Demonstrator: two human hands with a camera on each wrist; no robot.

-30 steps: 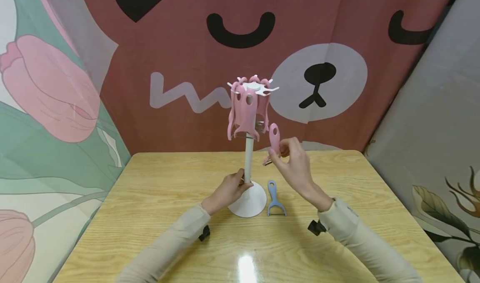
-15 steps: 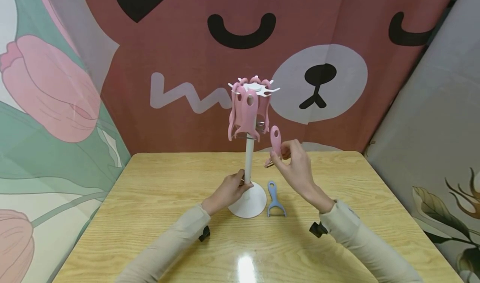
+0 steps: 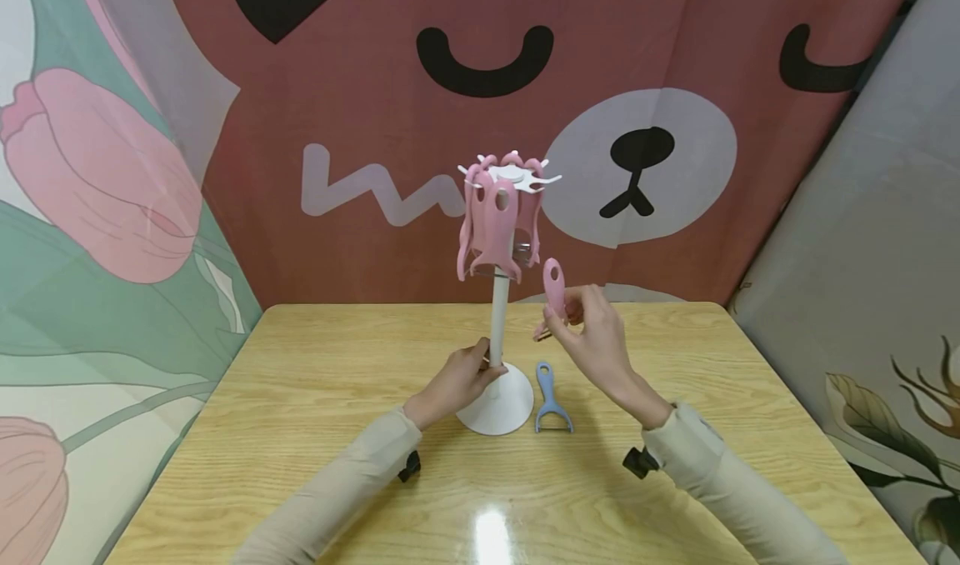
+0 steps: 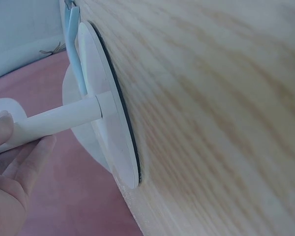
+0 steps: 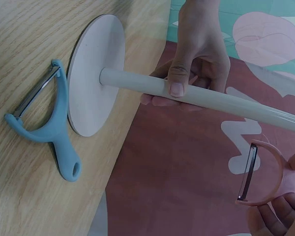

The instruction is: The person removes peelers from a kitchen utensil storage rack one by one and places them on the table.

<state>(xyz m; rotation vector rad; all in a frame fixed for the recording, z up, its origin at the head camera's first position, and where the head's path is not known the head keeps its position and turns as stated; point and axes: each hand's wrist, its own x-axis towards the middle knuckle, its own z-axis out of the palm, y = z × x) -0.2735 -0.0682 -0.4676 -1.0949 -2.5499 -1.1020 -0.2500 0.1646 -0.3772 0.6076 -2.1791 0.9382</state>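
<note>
A white stand with a round base [image 3: 495, 415] rises from the table, and my left hand [image 3: 459, 383] grips its pole [image 3: 498, 319] low down, thumb and fingers around it. Several pink peelers [image 3: 497, 225] hang from the white hooks at its top. To the right of the pole, my right hand [image 3: 596, 332] pinches another pink peeler [image 3: 554, 282], its holed handle end up and its blade [image 5: 248, 172] low, apart from the stand. A blue peeler [image 5: 54, 118] lies on the table close beside the base, below my right hand.
The wooden table [image 3: 322, 365] has its back edge behind the stand. A curtain with a printed bear face [image 3: 375, 248] hangs behind it, and further printed cloths flank the left and right sides. Some white hooks [image 3: 551, 179] on the stand's right bear no peeler.
My right hand has moved slightly down and to the right with the pink peeler, a little further from the hanging ones. My left hand stays on the pole.
</note>
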